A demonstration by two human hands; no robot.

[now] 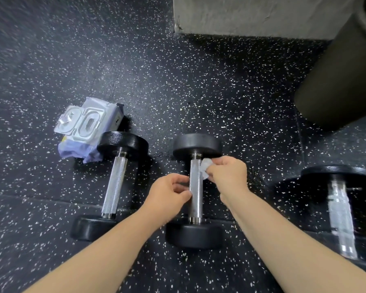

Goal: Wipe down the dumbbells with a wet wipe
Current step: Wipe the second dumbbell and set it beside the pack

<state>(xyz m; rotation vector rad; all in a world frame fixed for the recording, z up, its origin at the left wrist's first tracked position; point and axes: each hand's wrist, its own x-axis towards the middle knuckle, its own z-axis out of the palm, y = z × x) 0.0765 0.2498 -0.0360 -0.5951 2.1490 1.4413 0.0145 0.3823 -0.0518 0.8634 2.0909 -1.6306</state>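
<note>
Two hands flank the middle dumbbell (195,187), which lies on the floor (178,92) with its handle running straight away from the person. On the handle's right side, near the far head, the right hand (228,174) pinches the wet wipe (205,168). The left hand (167,195) curls its fingers onto the left side, midway. The wipe probably needs drawing toward the near head.

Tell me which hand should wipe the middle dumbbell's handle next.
Right. The right hand pinches the wipe at the handle's top; the left hand only steadies the handle, holding no wipe.
</note>
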